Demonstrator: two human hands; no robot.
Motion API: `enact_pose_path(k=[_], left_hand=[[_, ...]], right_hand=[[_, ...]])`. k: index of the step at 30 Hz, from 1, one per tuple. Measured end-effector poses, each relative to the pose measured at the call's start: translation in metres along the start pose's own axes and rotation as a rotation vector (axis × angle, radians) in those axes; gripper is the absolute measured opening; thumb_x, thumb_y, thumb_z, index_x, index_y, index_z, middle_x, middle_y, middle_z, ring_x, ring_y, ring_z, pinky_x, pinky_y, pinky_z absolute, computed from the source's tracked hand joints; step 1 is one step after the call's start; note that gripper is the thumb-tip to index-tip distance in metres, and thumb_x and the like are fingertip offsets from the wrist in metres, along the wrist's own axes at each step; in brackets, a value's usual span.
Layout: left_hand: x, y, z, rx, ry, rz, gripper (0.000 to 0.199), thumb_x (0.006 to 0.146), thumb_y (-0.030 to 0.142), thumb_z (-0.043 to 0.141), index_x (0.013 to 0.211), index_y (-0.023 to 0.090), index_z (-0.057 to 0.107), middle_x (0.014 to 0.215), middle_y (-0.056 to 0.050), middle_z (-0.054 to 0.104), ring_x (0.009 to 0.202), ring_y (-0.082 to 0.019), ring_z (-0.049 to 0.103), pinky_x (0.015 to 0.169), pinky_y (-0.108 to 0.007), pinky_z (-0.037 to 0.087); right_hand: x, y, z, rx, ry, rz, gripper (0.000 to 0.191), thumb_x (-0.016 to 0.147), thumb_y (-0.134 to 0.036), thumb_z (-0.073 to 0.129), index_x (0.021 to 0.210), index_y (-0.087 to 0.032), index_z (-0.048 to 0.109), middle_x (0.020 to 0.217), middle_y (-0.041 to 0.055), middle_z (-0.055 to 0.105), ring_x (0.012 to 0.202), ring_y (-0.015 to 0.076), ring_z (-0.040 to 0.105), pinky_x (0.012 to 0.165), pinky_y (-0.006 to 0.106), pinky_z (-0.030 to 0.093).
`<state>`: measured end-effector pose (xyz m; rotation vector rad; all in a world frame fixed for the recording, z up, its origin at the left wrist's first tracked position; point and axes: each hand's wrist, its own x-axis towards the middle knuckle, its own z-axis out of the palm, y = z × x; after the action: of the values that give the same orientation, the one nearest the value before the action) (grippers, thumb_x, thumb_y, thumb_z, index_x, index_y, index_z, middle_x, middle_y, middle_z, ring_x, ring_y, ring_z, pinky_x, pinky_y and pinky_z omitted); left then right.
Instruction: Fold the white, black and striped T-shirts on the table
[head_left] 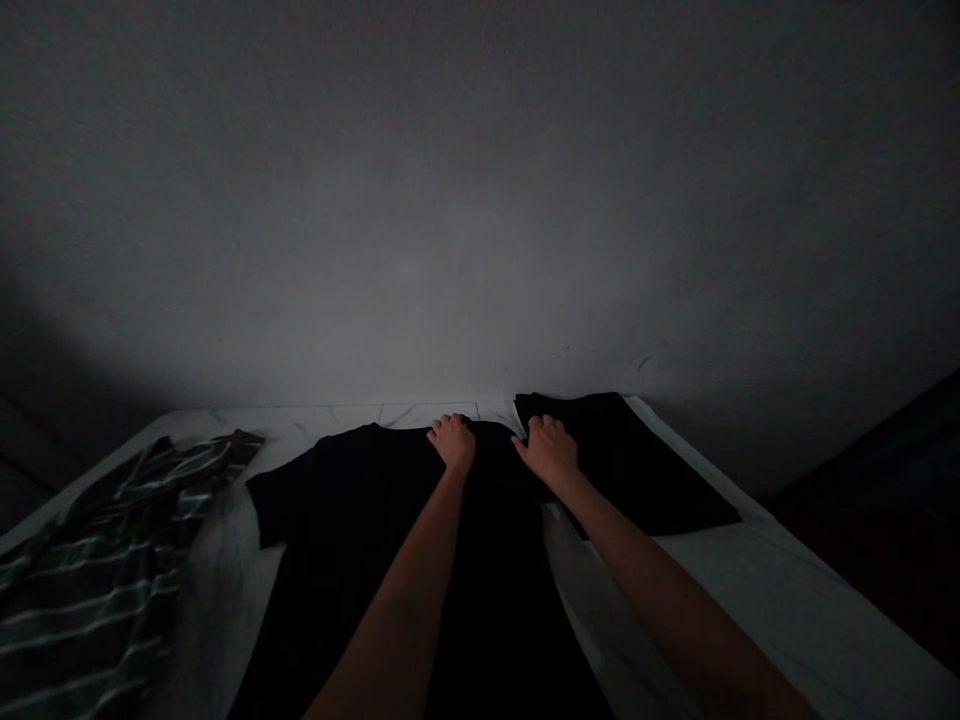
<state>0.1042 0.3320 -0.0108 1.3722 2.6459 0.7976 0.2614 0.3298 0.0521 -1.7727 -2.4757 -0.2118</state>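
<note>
A black T-shirt (pixel 375 500) lies spread on the marble-patterned surface, its neck end toward the wall and its lower part running out of view at the bottom. At the neckline, my left hand (pixel 452 442) has its fingers curled together on the cloth. My right hand (pixel 549 448) rests over the shoulder on the right, thumb apart from the bent fingers, beside a folded black cloth (pixel 645 465). In the dim light, the black fabrics partly merge near the right hand.
A dark striped garment (pixel 97 590) lies rumpled on the left of the pale marble-patterned surface (pixel 772 590). A grey wall (pixel 450 220) stands directly behind its far edge. Something dark (pixel 885 450) is beyond the right edge.
</note>
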Motion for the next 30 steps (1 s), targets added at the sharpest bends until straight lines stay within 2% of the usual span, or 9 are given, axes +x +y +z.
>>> enact_pose_path(k=[2, 5, 9, 13, 17, 20, 22, 25, 30], left_hand=[[0.000, 0.000, -0.001, -0.010, -0.004, -0.005, 0.031, 0.093, 0.020, 0.043, 0.114, 0.021, 0.066, 0.119, -0.012, 0.064, 0.116, -0.029, 0.051, 0.091, -0.041, 0.037], [0.000, -0.002, -0.001, -0.027, -0.008, -0.011, 0.030, 0.094, 0.021, 0.044, 0.116, 0.022, 0.064, 0.118, -0.011, 0.065, 0.115, -0.028, 0.052, 0.091, -0.040, 0.037], [0.000, -0.003, -0.001, -0.041, -0.007, -0.011, 0.029, 0.094, 0.019, 0.043, 0.114, 0.022, 0.064, 0.118, -0.011, 0.065, 0.115, -0.027, 0.052, 0.091, -0.040, 0.036], [-0.004, 0.000, 0.000, -0.037, 0.034, -0.014, 0.033, 0.093, 0.013, 0.037, 0.116, 0.017, 0.060, 0.115, -0.014, 0.065, 0.114, -0.028, 0.053, 0.091, -0.041, 0.036], [-0.006, 0.008, -0.002, -0.031, -0.004, -0.029, 0.035, 0.093, 0.012, 0.037, 0.121, 0.016, 0.056, 0.118, -0.017, 0.064, 0.116, -0.031, 0.052, 0.091, -0.043, 0.037], [0.001, 0.007, -0.013, -0.024, -0.088, -0.024, 0.032, 0.091, 0.015, 0.044, 0.120, 0.020, 0.056, 0.118, -0.014, 0.065, 0.113, -0.029, 0.055, 0.087, -0.041, 0.039], [0.010, -0.007, -0.028, -0.014, -0.101, 0.007, 0.032, 0.090, 0.017, 0.048, 0.120, 0.025, 0.056, 0.118, -0.009, 0.065, 0.110, -0.025, 0.057, 0.086, -0.037, 0.040], [0.028, -0.053, -0.062, 0.049, -0.050, 0.024, 0.034, 0.093, 0.018, 0.043, 0.124, 0.029, 0.054, 0.128, -0.006, 0.060, 0.119, -0.022, 0.053, 0.094, -0.037, 0.038], [0.052, -0.150, -0.112, 0.206, -0.038, -0.101, 0.033, 0.093, 0.028, 0.048, 0.122, 0.017, 0.058, 0.129, -0.019, 0.058, 0.124, -0.037, 0.047, 0.097, -0.050, 0.035]], right_hand=[[0.010, -0.004, 0.008, -0.019, 0.001, -0.011, 0.037, 0.091, -0.039, 0.061, 0.110, -0.007, 0.064, 0.116, 0.0226, 0.064, 0.115, 0.0323, 0.058, 0.086, 0.038, 0.049], [0.016, 0.001, 0.019, -0.026, -0.056, -0.019, 0.021, 0.095, -0.025, 0.056, 0.107, -0.010, 0.064, 0.108, 0.0199, 0.069, 0.109, 0.0291, 0.063, 0.087, 0.037, 0.048], [0.019, 0.019, 0.022, 0.018, -0.081, 0.121, 0.024, 0.101, -0.024, 0.044, 0.117, -0.014, 0.059, 0.109, 0.0171, 0.070, 0.098, 0.0258, 0.070, 0.076, 0.034, 0.050], [0.027, 0.024, 0.017, -0.018, -0.135, 0.143, 0.028, 0.099, -0.013, 0.039, 0.115, -0.011, 0.062, 0.106, 0.0196, 0.071, 0.097, 0.0269, 0.070, 0.075, 0.034, 0.050], [0.032, 0.002, 0.013, -0.052, -0.055, 0.101, 0.041, 0.095, -0.005, 0.029, 0.114, -0.008, 0.065, 0.116, 0.0251, 0.065, 0.111, 0.0308, 0.063, 0.085, 0.039, 0.048], [0.030, -0.031, 0.016, -0.010, 0.052, -0.074, 0.039, 0.095, -0.009, 0.034, 0.115, -0.013, 0.067, 0.123, 0.0225, 0.062, 0.118, 0.0303, 0.056, 0.094, 0.040, 0.044], [0.027, -0.054, 0.026, 0.072, 0.060, -0.186, 0.039, 0.096, -0.013, 0.037, 0.124, -0.014, 0.063, 0.131, 0.0198, 0.060, 0.122, 0.0283, 0.053, 0.099, 0.039, 0.042], [0.024, -0.078, 0.048, 0.163, -0.026, -0.247, 0.045, 0.100, -0.022, 0.034, 0.141, -0.011, 0.049, 0.150, 0.0181, 0.044, 0.137, 0.0284, 0.040, 0.109, 0.042, 0.033], [0.027, -0.082, 0.077, 0.213, -0.089, -0.232, 0.053, 0.104, -0.034, 0.027, 0.152, -0.013, 0.032, 0.159, 0.0155, 0.030, 0.147, 0.0275, 0.026, 0.117, 0.048, 0.020]])
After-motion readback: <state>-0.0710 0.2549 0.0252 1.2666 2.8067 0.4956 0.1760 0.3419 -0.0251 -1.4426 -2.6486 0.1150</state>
